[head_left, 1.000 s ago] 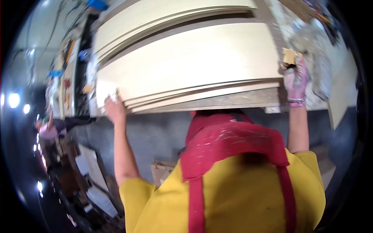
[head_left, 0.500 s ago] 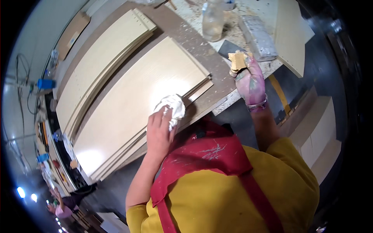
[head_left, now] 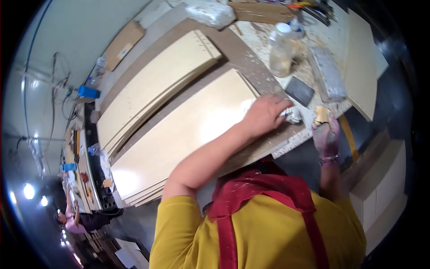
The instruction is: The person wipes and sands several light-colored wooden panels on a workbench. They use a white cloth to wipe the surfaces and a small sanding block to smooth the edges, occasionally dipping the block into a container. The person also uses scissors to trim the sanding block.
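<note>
My left forearm reaches across the near stack of pale wooden panels [head_left: 179, 145]. My left hand [head_left: 266, 115] is closed on a crumpled white cloth [head_left: 292, 115] at the stack's right end. Farther right, my right hand [head_left: 327, 138] wears a stained, pinkish glove. Its fingers pinch a tan piece [head_left: 321, 114] that looks smeared with putty, beside the table's corner; its exact kind is unclear. A second stack of curved panels [head_left: 154, 96], with small marks along its edges, lies behind the near one.
A dark grey square sheet [head_left: 299, 91], a cloudy plastic jar [head_left: 281, 54] and a grey-wrapped block [head_left: 328, 74] are at the table's right. A clear plastic bag [head_left: 210, 14] lies at the back. Boxes [head_left: 380, 179] stand right of me. Another person [head_left: 73, 219] is far left.
My left hand has slid the cloth from the near panel's front edge to its right end. My right hand still holds the tan piece. The view has shifted, so everything appears displaced.
</note>
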{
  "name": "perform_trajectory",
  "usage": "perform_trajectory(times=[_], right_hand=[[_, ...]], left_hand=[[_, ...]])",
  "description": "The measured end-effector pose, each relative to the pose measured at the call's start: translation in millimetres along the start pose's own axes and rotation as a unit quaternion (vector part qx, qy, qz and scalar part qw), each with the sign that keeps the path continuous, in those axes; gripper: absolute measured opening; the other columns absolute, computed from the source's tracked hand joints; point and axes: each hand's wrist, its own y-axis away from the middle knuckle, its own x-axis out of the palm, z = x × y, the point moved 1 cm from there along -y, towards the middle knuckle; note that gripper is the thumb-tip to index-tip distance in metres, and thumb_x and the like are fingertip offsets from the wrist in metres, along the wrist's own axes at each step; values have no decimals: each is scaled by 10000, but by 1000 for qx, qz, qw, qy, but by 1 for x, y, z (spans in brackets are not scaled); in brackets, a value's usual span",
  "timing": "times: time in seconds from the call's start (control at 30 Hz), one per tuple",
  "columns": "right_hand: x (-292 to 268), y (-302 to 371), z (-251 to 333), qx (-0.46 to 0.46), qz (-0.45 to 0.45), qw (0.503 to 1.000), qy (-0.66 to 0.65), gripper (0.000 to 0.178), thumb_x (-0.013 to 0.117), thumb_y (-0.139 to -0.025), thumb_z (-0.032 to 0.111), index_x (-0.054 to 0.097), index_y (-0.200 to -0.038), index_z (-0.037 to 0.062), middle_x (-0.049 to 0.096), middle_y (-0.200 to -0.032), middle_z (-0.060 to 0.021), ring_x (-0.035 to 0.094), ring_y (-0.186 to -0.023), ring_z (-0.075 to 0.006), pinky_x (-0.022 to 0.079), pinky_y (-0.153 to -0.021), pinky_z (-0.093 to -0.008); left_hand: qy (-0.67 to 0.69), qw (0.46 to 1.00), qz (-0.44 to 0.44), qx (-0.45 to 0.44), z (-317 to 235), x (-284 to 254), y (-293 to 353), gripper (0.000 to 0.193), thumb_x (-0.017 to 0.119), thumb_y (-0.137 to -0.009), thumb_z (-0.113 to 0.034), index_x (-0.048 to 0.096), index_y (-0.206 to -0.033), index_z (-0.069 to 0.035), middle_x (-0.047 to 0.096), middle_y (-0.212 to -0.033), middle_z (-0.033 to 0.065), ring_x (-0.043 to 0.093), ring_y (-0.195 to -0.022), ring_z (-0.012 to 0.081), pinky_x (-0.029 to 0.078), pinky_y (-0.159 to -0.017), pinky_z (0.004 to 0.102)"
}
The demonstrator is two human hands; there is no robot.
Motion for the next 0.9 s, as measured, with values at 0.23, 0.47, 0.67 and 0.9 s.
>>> perform_trajectory(times=[0.23,0.47,0.67,0.9], right_hand=[[51,-12,-5,73,114,986,-99,295,493,-941,266,547,-1145,60,598,-1021,-73,565,-781,-155,451,-638,-281],[134,-12,-57,20,172,981,82,291,558,-880,215,553,-1112,39,590,-944,-35,575,-889,-134,493,-699,-283],[157,-9,-76,-23,154,978,139,325,617,-866,154,536,-1137,-6,593,-982,-52,568,-903,-127,459,-795,-247],[153,-1,-73,17,139,988,68,321,607,-868,135,533,-1139,-21,590,-994,-56,566,-902,-123,443,-811,-239]], left_hand=[[-162,947,-57,-271,-19,-120,175,220,586,-694,-67,657,-900,-94,593,-929,147,566,-873,338,459,-761,425],[-338,768,82,-538,-67,-152,327,670,772,-676,-352,505,-1245,-118,510,-1196,148,499,-1069,356,442,-811,459],[-395,758,27,-517,-64,-119,341,895,852,-551,-336,438,-1320,-145,442,-1340,153,455,-1167,350,423,-846,457],[-420,781,-6,-462,-61,-110,361,764,836,-561,-289,529,-1252,-180,521,-1279,106,532,-1085,301,433,-831,422]])
